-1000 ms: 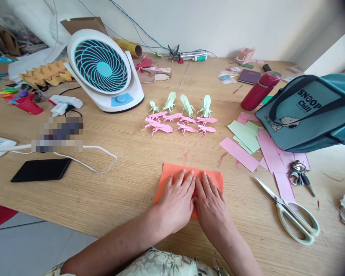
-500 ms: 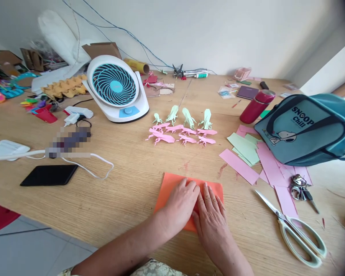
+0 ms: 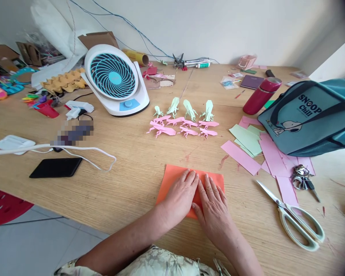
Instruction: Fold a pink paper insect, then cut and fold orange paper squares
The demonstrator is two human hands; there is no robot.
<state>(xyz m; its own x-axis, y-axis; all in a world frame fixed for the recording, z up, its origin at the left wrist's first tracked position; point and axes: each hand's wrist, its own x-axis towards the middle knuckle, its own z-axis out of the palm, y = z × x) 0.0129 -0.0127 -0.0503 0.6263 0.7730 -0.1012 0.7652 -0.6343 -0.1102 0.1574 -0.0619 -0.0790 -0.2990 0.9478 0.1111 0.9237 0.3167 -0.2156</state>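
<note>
A sheet of orange paper (image 3: pixel 168 179) lies on the table right in front of me. My left hand (image 3: pixel 180 196) rests on it left of the middle, fingers bent slightly and pressed down on the sheet. Flat beside it, my right hand (image 3: pixel 214 205) covers the right part of the paper with its fingers stretched out. The fingertips of both hands nearly meet near the sheet's far edge. Beyond the paper stand several folded pink paper insects (image 3: pixel 163 130) and several pale green ones (image 3: pixel 189 110). My hands hide much of the sheet's middle.
Scissors (image 3: pixel 293 218) and keys (image 3: pixel 301 178) lie to the right, near pink and green paper pieces (image 3: pixel 245 138). A teal bag (image 3: pixel 310 119) and red flask (image 3: pixel 261 96) stand behind them. Left are a fan (image 3: pixel 115 80), black phone (image 3: pixel 56 167) and white cable (image 3: pixel 74 147).
My left hand's fingers have flattened a little on the orange paper. The right hand stays pressed flat. The head view has tilted slightly downward, so things appear higher in it.
</note>
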